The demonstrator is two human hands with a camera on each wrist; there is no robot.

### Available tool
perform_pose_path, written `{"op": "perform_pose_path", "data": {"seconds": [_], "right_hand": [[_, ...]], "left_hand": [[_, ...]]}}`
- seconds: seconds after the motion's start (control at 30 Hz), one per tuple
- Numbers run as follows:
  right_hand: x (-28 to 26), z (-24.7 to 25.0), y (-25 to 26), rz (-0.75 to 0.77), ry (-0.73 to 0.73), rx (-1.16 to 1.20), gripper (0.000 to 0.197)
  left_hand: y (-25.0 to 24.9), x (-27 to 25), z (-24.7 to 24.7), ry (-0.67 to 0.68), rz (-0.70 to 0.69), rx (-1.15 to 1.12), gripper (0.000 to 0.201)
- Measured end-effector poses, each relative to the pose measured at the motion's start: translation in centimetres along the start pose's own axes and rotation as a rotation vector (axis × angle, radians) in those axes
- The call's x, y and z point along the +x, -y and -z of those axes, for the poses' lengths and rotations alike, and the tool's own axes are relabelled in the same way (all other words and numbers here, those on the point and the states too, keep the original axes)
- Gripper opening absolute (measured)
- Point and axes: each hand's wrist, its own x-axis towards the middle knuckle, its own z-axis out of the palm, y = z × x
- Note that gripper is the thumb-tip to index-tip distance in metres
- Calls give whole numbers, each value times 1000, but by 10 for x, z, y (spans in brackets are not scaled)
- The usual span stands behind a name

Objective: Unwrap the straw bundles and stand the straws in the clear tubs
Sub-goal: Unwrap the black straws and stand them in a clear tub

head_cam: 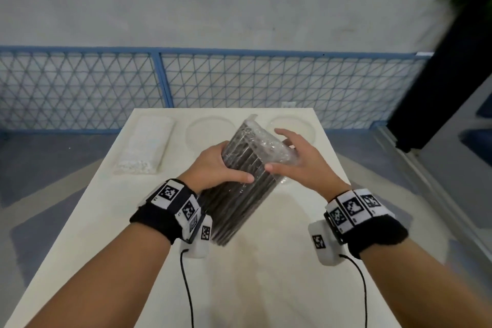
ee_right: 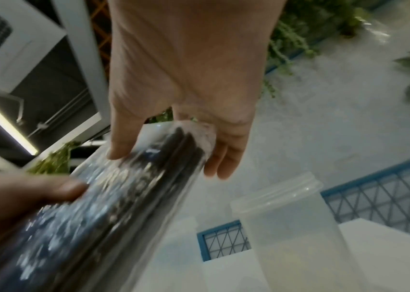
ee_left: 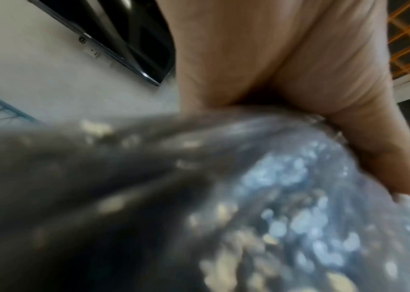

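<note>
A bundle of black straws (head_cam: 247, 176) in clear plastic wrap is held tilted above the white table (head_cam: 266, 274). My left hand (head_cam: 215, 168) grips its left side with the thumb laid across the front. My right hand (head_cam: 295, 157) holds the upper right end, thumb on the front and fingers behind the wrap. The right wrist view shows this right hand (ee_right: 186, 79) on the black bundle (ee_right: 123, 197), beside the left thumb (ee_right: 24, 195). Two clear tubs (head_cam: 210, 130) (head_cam: 291, 128) stand empty at the table's far edge. A wrapped white straw bundle (head_cam: 143, 146) lies at the far left.
A blue mesh fence (head_cam: 80, 88) runs behind the table. A dark planter (head_cam: 447, 88) stands to the right. One clear tub (ee_right: 293, 227) appears close below the right hand. The left wrist view is filled by the blurred black bundle (ee_left: 198, 197) and the left palm (ee_left: 273, 59).
</note>
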Motion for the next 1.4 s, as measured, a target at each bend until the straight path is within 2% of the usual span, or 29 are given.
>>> {"op": "perform_pose_path", "data": {"seconds": [0.1,0.17,0.23,0.3,0.37,0.43,0.47,0.57,0.63,0.7,0.77,0.87,0.93,0.97,1.03,1.1,1.17,1.23,1.3,1.4], "right_hand": [[-10,0,-21,176,-52,-302,101],[-17,2,-36,278,-46,-425,100],[-21,9,-49,349,-14,-498,91],[-21,17,-58,424,-1,-517,72],[-21,23,-61,490,-30,-505,45],[-21,26,-59,543,-88,-453,40],[-21,25,-57,556,-126,-412,41],[-22,19,-48,491,-304,-230,28],[-22,15,-36,272,-417,35,17],[-20,13,-26,46,-535,348,20],[-18,15,-23,-145,-567,523,24],[-14,16,-22,-308,-527,552,19],[-13,17,-19,-277,-629,415,11],[-14,18,-14,-198,-731,321,17],[-19,20,6,81,-878,219,25],[-25,17,25,360,-794,124,24],[-24,8,36,469,-551,-29,16],[-17,-1,37,413,-348,-160,12],[-9,-6,34,236,-182,-189,18],[-5,-7,27,-2,104,-134,43]], "left_hand": [[-3,6,-14,-32,49,-67,73],[-5,8,-22,-30,66,-83,72],[-6,8,-26,-13,84,-106,62],[-6,6,-28,18,112,-128,53],[-5,5,-30,46,127,-144,61],[-4,5,-32,56,133,-150,74],[-4,5,-33,63,137,-160,74],[-2,5,-35,97,135,-182,62],[-2,6,-31,115,118,-161,68],[1,6,-25,138,97,-110,82],[3,4,-19,174,87,-82,73],[7,2,-7,207,71,-52,56],[11,1,3,209,59,-55,61],[13,1,8,207,55,-69,69],[18,2,16,197,45,-90,85],[21,4,19,204,34,-100,84],[21,5,20,236,18,-99,69],[19,5,19,278,-9,-66,56],[19,4,18,314,-35,-48,53],[21,4,19,327,-78,7,53]]}}
